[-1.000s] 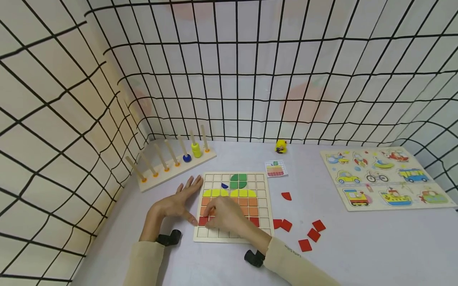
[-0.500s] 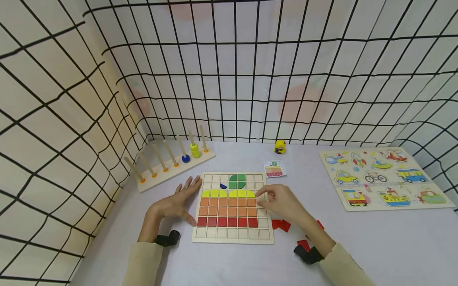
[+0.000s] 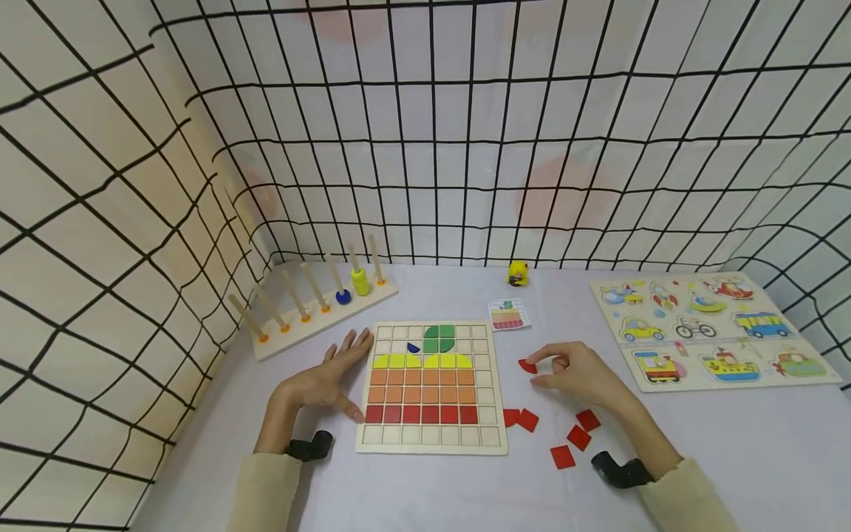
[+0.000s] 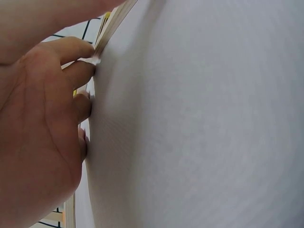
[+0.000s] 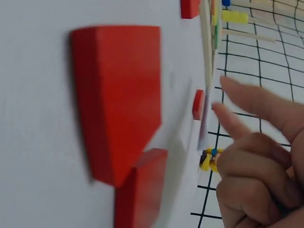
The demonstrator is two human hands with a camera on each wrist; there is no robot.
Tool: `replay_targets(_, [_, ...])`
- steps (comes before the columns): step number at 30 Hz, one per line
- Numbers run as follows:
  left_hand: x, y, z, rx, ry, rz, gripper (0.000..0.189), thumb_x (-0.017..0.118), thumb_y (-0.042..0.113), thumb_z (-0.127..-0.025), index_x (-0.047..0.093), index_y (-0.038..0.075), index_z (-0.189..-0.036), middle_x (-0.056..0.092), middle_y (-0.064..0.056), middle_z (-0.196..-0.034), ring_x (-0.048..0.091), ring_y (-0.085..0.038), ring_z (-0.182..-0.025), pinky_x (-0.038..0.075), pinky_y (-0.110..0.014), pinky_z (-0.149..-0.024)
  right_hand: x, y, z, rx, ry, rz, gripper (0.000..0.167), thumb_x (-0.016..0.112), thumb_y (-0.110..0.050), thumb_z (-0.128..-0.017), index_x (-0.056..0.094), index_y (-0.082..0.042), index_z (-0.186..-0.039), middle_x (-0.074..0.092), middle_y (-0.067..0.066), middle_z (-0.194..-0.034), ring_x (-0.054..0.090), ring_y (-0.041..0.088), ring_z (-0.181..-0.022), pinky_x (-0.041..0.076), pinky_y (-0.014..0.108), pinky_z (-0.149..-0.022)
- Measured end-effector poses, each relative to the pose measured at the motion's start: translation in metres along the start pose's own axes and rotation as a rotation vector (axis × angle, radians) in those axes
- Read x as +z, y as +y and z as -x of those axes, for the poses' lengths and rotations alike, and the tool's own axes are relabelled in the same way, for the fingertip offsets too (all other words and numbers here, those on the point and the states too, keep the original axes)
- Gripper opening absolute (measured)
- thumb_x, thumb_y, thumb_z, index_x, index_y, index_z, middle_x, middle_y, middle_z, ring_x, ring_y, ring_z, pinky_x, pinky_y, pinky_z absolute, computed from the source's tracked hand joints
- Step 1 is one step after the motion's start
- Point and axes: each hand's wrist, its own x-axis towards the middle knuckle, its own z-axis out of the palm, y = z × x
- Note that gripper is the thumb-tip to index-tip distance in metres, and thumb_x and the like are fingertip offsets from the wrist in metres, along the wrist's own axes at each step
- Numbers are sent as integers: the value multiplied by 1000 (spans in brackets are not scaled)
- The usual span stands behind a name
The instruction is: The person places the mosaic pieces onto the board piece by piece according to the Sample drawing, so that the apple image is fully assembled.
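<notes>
A wooden grid board (image 3: 432, 437) carries rows of yellow, orange and red tiles, with green quarter-circles and a small dark blue piece above them. My left hand (image 3: 326, 384) rests spread at its left edge, thumb near the lower left side and fingertips at the upper left. Right of the board, my right hand (image 3: 578, 369) is over a red quarter-circle tile (image 3: 527, 366). Its index fingertip is at the tile and the thumb stands apart below. In the right wrist view the fingertips appear slightly off the tile (image 5: 198, 104), the other fingers curled in.
Several red square tiles (image 3: 579, 437) and a red rounded tile (image 3: 511, 417) lie right of the board. A picture card (image 3: 509, 314) and a yellow toy figure (image 3: 518, 273) are behind. A peg stand (image 3: 319, 321) stands back left, a vehicle puzzle (image 3: 714, 330) to the right.
My right hand has moved from the red row, where a tile now fills the row's left part, rightward to the loose red quarter-circle. My left hand has stayed at the board's edge.
</notes>
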Motion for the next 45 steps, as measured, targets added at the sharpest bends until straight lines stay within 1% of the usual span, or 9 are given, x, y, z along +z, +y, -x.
replay_targets(6, [0, 0, 1, 1, 3, 3, 143, 101, 24, -59, 9, 8, -167, -3, -12, -176, -15, -36, -162, -10, -60, -130, 5, -1, -9, 88, 19, 15, 39, 79, -15, -88, 71, -5, -125, 40, -1, -59, 35, 14, -54, 27, 21, -50])
replay_targets(12, [1, 0, 1, 2, 2, 13, 142, 101, 24, -60, 10, 8, -167, -3, -12, -176, -15, -36, -162, -10, -60, -130, 7, -5, -16, 70, -10, 50, 23, 78, -9, -87, 78, -10, -109, 37, -2, -60, 36, 15, -59, 27, 22, -54])
replay_targets(16, [1, 1, 0, 9, 2, 13, 141, 100, 26, -60, 10, 8, -167, -3, -13, -176, -15, -37, -162, -10, -61, -130, 4, -6, -13, 80, -34, 46, 28, 77, -4, -86, 78, -9, -114, 34, -1, -61, 33, 15, -58, 26, 22, -53])
replay_targets(20, [-1, 1, -1, 9, 4, 1, 141, 100, 27, -60, 10, 8, -167, -3, -13, -176, -15, -37, -162, -10, -61, -130, 4, -6, -13, 130, -11, 49, 35, 80, -11, -86, 73, -6, -119, 37, 0, -61, 35, 15, -58, 29, 23, -53])
replay_targets(27, [-3, -1, -1, 13, 7, -1, 142, 100, 27, -60, 9, 9, -167, -3, -12, -176, -15, -36, -162, -10, -61, -130, 12, -11, -20, 156, -17, 12, 27, 83, -13, -83, 75, -6, -108, 38, -1, -60, 36, 15, -58, 29, 23, -55])
replay_targets(31, [-2, -1, 0, 2, 3, 7, 142, 100, 27, -60, 9, 9, -167, -4, -11, -176, -16, -35, -162, -10, -60, -130, 14, -14, -18, 145, -4, 49, 25, 84, -12, -83, 75, -5, -106, 40, 0, -60, 37, 16, -58, 30, 24, -53])
replay_targets(37, [-1, 0, 0, -6, 13, 3, 141, 101, 27, -60, 10, 9, -167, -3, -12, -176, -15, -36, -162, -10, -60, -130, 17, -17, -11, 72, 2, 49, 26, 83, -14, -85, 74, -2, -107, 42, 1, -60, 38, 15, -57, 30, 22, -52])
replay_targets(40, [-1, 0, 0, -13, 10, 4, 141, 101, 27, -60, 10, 10, -167, -3, -11, -176, -15, -36, -162, -10, -60, -130, 24, -21, -5, -13, -67, -5, 27, 84, -15, -85, 74, -4, -108, 36, -2, -58, 33, 13, -54, 27, 21, -52])
replay_targets(45, [0, 0, 0, -13, 7, 5, 142, 101, 27, -59, 10, 10, -167, -3, -12, -176, -15, -36, -162, -10, -60, -130, 44, -36, 7, -200, -229, -19, 26, 85, -18, -84, 76, -9, -106, 31, -6, -57, 31, 7, -53, 27, 21, -55])
